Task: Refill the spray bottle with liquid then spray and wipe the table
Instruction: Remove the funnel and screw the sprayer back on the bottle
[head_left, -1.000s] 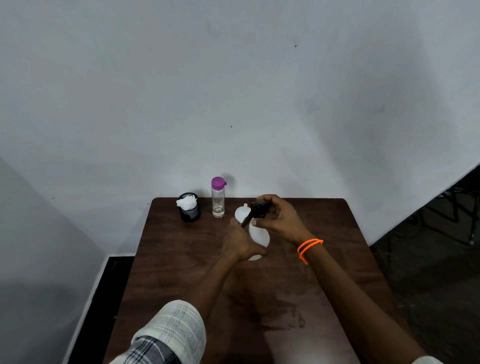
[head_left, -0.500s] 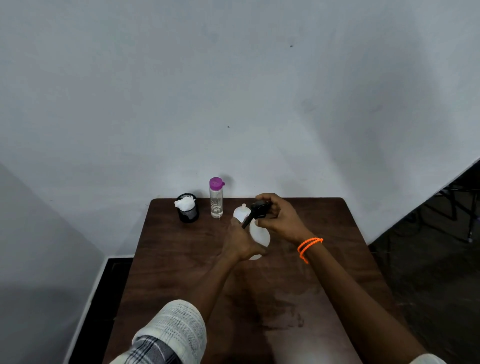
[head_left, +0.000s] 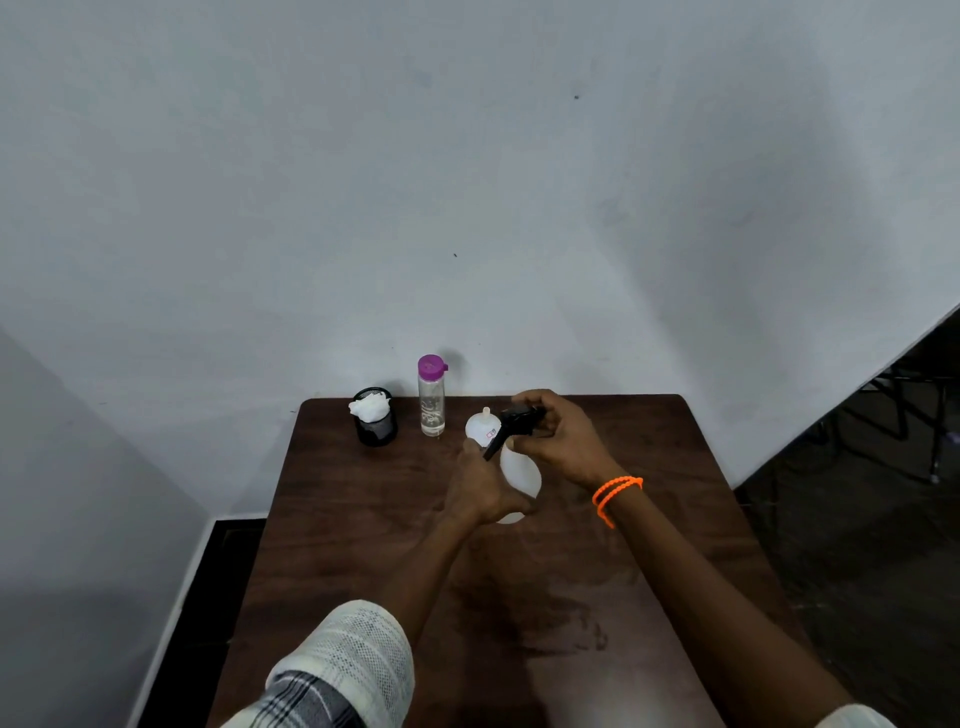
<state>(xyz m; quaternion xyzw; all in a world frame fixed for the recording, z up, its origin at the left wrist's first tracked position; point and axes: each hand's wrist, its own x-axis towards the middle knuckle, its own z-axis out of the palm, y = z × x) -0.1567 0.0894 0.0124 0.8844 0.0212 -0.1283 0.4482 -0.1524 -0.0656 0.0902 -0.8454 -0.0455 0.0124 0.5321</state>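
A: Spray bottle (head_left: 521, 470), white plastic, standing on the dark tabletop (head_left: 363, 519), just right of the clear bottle (head_left: 431, 402) with the purple cap. Anything bigger worth noting first?

B: Only the tabletop itself, pushed against the pale wall. Then the spray bottle, then the clear bottle, upright behind and to its left. Further left of that, a black mesh cup (head_left: 375, 423) stuffed with white tissue.

A: And the hands?

B: Left hand (head_left: 480, 491) wrapped round the spray bottle's body, low down. Right hand (head_left: 558, 441) curled on the black trigger head (head_left: 514, 423) at the top, probably unscrewing it, though hard to be sure. Orange band (head_left: 615, 493) on the right wrist.

A: Handling?

B: Likely light, being thin plastic and apparently near empty. Walls probably give under a hard squeeze, so best held round the wide belly while twisting the collar. Smooth surface, possibly slippery if wet. Not fragile.

A: Any writing?

B: Small red-and-white label (head_left: 490, 434) near the spray bottle's shoulder, too small to read. Faint markings on the clear bottle, also illegible.
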